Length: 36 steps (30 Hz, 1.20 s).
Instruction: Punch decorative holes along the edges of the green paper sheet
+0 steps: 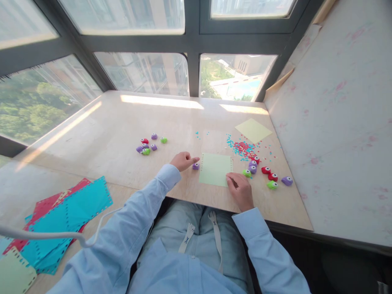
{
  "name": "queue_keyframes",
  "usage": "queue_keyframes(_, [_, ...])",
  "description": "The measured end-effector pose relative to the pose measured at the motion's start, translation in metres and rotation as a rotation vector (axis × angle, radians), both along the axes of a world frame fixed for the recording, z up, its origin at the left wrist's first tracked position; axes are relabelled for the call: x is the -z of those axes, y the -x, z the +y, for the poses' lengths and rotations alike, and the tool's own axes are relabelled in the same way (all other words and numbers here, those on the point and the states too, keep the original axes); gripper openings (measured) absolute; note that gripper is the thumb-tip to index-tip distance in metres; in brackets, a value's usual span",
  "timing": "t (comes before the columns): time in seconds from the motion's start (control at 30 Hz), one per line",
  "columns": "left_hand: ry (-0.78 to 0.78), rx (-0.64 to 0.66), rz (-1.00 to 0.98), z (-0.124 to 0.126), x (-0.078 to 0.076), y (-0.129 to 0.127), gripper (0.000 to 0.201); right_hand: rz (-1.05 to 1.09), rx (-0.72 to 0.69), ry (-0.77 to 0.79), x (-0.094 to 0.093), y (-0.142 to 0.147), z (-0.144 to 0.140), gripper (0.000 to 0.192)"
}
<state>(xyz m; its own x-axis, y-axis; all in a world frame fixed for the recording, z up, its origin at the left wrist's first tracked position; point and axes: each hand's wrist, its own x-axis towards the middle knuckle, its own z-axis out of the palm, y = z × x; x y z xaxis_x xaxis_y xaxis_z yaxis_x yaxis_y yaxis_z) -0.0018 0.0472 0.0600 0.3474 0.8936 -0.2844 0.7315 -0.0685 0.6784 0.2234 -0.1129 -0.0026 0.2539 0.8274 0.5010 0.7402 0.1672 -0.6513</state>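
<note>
Pale green square paper sheet [215, 169] lies flat between my two hands on the light wooden tabletop [122, 122].
My right hand [241, 188] pins its near right corner, fingers curled, gripping nothing I can make out; my left hand [183, 160] points loosely at a small purple plastic craft punch [195, 166] just off its fingertip, beside the sheet's left edge. I judge the sheet could skid if that pin slackens. Its right edge looks perforated.

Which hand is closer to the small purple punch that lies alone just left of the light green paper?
Left. The left hand has its fingers right beside the purple punch. The right hand rests at the light green paper, on its far side.
</note>
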Motion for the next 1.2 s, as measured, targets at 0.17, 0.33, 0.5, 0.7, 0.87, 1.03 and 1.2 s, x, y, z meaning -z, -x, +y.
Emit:
queue_keyframes(0.17, [-0.232,0.163,-0.025,-0.017,0.014,0.006,0.046,0.012,0.004,-0.003,0.0,0.0,0.0,0.02])
queue_keyframes(0.33, [-0.276,0.137,-0.073,-0.028,0.017,0.006,0.019,0.026,0.011,-0.066,-0.003,-0.001,-0.001,0.018])
queue_keyframes(0.5, [-0.284,-0.16,-0.352,-0.051,-0.005,0.002,0.022,0.125,0.052,-0.131,-0.012,0.005,-0.009,0.016])
queue_keyframes(0.7, [-0.3,-0.068,-0.387,-0.105,0.002,-0.038,0.025,0.644,-0.062,0.174,-0.03,0.036,-0.031,0.035])
queue_keyframes(0.87, [-0.387,0.006,-0.415,-0.134,0.024,-0.073,0.017,0.85,0.044,0.268,-0.043,0.044,-0.039,0.048])
queue_keyframes(1.03, [-0.477,0.166,-0.541,-0.137,0.032,-0.089,0.014,0.876,0.155,0.275,-0.048,0.031,-0.038,0.049])
queue_keyframes(1.2, [-0.562,0.316,-0.491,-0.131,0.03,-0.088,0.033,0.778,0.203,0.234,-0.042,0.002,-0.032,0.052])
